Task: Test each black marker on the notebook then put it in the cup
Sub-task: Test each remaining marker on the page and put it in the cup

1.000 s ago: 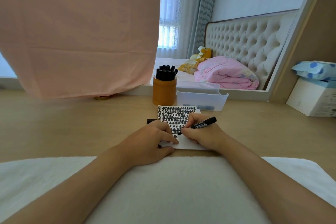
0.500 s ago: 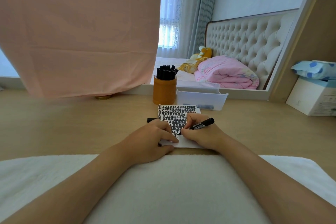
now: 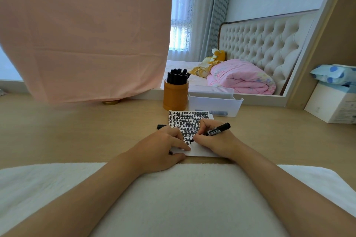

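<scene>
The black marker (image 3: 217,130) is in your right hand (image 3: 218,143), uncapped, slanting up and to the right with its tip down on the notebook (image 3: 189,119). A label with white print runs along its barrel, but the print is too small to read. Your thumb and curled fingers (image 3: 204,123) pinch the barrel low, close to the tip, and the heel of that hand rests on the page.

The notebook lies flat on the wooden desk (image 3: 77,131), just in front of the cup (image 3: 175,95). Rows of repeated thick black marks fill most of its page. They look like one character written over and over, and I cannot read it. The tip meets the paper at the lower end of those rows, where the white part of the page begins.

Your left hand (image 3: 159,146) lies on the notebook's near left corner, fingers loosely bent and pressed onto the paper, the forefinger reaching nearly to the marker tip. A short black piece (image 3: 161,126) shows on the desk just beyond its knuckles. Whether the hand touches it cannot be told.

The brown cup stands upright, packed with capped black markers (image 3: 177,77). Beside it on the right sits a white tray (image 3: 215,102).
</scene>
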A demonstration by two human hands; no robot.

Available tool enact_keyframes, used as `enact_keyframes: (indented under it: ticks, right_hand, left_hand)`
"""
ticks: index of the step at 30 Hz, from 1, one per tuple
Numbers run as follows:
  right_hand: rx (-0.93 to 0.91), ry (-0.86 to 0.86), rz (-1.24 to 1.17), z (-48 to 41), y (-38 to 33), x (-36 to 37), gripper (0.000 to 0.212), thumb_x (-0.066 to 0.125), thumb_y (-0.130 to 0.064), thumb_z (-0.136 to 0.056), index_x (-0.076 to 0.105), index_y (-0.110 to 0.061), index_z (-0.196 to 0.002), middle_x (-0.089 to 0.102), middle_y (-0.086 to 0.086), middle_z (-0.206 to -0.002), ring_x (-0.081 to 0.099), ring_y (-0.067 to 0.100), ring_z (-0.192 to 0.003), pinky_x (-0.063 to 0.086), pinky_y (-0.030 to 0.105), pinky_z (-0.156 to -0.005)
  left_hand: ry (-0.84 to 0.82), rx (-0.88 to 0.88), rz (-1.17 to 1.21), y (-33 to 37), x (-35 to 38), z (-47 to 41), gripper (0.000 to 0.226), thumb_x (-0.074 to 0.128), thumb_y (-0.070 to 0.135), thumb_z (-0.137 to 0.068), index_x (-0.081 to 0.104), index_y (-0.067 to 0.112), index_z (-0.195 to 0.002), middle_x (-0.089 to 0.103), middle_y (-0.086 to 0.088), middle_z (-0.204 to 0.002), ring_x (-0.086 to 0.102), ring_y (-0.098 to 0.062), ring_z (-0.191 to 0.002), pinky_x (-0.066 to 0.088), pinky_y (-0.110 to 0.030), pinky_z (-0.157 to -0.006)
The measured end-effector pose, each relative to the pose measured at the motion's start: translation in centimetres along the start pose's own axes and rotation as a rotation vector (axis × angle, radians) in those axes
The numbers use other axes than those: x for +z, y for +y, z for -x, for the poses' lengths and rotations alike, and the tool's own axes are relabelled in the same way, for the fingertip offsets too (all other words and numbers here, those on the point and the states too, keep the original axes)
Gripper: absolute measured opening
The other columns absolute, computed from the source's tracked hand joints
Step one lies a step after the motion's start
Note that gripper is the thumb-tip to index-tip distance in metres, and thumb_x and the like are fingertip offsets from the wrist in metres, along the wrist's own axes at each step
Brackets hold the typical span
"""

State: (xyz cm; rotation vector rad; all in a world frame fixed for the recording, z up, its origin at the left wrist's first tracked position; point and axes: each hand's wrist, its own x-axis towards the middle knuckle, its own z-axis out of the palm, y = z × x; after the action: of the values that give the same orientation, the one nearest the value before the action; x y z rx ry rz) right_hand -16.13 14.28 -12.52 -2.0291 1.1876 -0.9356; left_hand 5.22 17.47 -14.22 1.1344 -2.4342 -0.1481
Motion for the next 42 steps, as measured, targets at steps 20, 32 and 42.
enact_keyframes:
  ticks: [20,32,42]
  right_hand:
    - [0.072,0.004,-0.171,0.0,0.0,-0.4,0.023,0.067,0.0,-0.082,0.053,-0.012,-0.069,0.055,-0.004,-0.055,0.045,0.008,-0.048,0.036,0.021,-0.046]
    - [0.019,0.049,-0.321,-0.8,-0.8,-1.0,0.029,0.051,-0.002,-0.099,0.069,-0.02,-0.112,0.074,0.009,-0.087,0.056,0.021,-0.055,0.042,0.023,-0.041]
    - [0.119,-0.029,-0.653,-1.2,-0.7,-1.9,0.038,0.03,-0.001,-0.105,0.065,-0.008,-0.12,0.063,0.014,-0.097,0.065,0.028,-0.061,0.058,0.037,-0.053]
  left_hand:
    - [0.017,0.005,-0.01,0.1,0.1,0.0,0.029,0.066,0.039,-0.089,0.068,0.039,-0.118,0.052,0.021,-0.104,0.043,0.001,-0.1,0.046,-0.027,-0.083]
    - [0.269,-0.267,-0.061,-1.7,-1.9,-1.7,0.027,0.056,0.022,-0.096,0.062,0.031,-0.121,0.05,0.02,-0.106,0.051,-0.002,-0.093,0.036,-0.01,-0.073]
    - [0.113,-0.479,-0.138,-4.4,-0.2,-2.9,0.028,0.059,0.03,-0.093,0.06,0.025,-0.121,0.056,0.003,-0.116,0.045,-0.014,-0.111,0.043,-0.032,-0.096]
